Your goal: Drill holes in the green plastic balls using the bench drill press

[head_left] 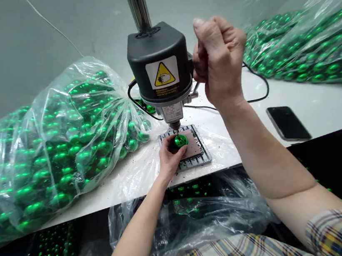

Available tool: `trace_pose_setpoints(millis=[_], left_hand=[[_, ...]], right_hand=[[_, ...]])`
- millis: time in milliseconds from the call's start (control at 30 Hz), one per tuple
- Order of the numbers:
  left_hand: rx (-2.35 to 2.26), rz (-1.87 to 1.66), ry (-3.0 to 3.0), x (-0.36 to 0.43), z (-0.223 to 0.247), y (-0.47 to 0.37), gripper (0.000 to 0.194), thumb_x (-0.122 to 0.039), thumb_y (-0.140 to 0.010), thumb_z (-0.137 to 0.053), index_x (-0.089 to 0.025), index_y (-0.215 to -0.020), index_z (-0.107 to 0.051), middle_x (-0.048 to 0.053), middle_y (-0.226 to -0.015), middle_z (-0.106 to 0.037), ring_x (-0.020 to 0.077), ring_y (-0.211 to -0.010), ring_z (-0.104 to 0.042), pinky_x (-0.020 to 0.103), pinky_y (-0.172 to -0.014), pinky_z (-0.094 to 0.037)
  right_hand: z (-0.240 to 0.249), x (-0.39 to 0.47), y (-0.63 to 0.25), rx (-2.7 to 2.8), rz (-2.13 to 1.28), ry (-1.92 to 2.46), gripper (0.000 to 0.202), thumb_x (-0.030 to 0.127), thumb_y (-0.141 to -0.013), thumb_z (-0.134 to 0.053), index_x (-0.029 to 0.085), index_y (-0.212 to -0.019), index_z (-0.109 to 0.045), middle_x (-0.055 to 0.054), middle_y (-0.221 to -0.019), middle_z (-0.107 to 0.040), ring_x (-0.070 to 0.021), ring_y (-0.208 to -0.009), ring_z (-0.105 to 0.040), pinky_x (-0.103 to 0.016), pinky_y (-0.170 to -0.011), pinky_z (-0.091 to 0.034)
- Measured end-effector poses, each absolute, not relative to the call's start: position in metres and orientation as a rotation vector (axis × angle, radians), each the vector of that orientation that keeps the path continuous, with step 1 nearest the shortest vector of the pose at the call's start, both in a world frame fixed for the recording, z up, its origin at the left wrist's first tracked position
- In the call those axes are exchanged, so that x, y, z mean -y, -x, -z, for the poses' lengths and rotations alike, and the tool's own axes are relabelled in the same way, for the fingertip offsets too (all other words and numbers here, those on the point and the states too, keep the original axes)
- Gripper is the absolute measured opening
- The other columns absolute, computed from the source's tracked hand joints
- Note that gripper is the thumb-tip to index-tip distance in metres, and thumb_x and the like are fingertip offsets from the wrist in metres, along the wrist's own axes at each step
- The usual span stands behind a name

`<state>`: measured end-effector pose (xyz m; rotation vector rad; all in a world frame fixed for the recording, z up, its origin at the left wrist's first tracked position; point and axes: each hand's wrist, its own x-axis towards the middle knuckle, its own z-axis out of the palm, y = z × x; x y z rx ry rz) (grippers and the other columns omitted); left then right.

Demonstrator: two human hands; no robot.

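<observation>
A black bench drill (158, 62) with a yellow warning label stands in the middle, its chuck (175, 125) pointing down. Under the bit, a shiny green ball (180, 140) rests on a pinkish pad (195, 146) over the slotted metal base (206, 157). My left hand (170, 156) pinches the ball from the left, thumb and fingers round it. The bit's tip meets the top of the ball, though whether it has entered I cannot tell. Up at the drill's right side, my right hand (221, 56) is closed in a fist on the feed handle, whose grip is mostly hidden.
Clear bags of green balls lie at the left (65, 137) and back right (305, 47). A phone (288, 123) lies on the white table (253, 134). Dark shavings dot the base. Below the table edge hangs clear plastic (202, 220) with green balls.
</observation>
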<state>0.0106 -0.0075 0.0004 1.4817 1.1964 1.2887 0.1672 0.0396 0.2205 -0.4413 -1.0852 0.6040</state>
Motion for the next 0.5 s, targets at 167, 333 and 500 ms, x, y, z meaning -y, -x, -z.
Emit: trace_pose_setpoints(millis=[167,333,500], left_hand=[[-1.175,-1.289,-1.455,0.007,0.002,-0.010,0.056,-0.034,-0.073,-0.086,-0.020,-0.122,-0.061,0.010,-0.115,-0.071,0.0248,-0.108,-0.068,0.040,-0.098,-0.054],[-1.173,-1.294,-1.457,0.007,0.002,-0.011,0.056,-0.034,-0.073,-0.086,-0.020,-0.121,-0.062,0.010,-0.114,-0.071,0.0250,-0.108,-0.068,0.041,-0.098,-0.054],[-1.179,-1.297,-1.454,0.007,0.003,-0.011,0.055,-0.033,-0.073,-0.086,-0.020,-0.121,-0.062,0.010,-0.114,-0.071,0.0248,-0.108,-0.068,0.041,-0.098,-0.055]], right_hand=[[-0.204,-0.022,-0.166,1.107,-0.443,0.576,0.054,0.048,-0.092,-0.064,0.025,-0.057,-0.031,0.006,-0.047,-0.031,-0.0075,-0.039,-0.027,-0.028,-0.039,-0.023],[-0.180,-0.012,-0.163,1.061,-0.331,0.425,0.052,0.031,-0.092,-0.062,0.022,-0.052,-0.031,0.006,-0.044,-0.027,-0.0063,-0.037,-0.025,-0.027,-0.040,-0.021],[-0.158,-0.009,-0.163,1.099,-0.295,0.291,0.053,0.026,-0.091,-0.061,0.020,-0.055,-0.023,0.006,-0.046,-0.023,-0.0055,-0.038,-0.022,-0.028,-0.042,-0.020]])
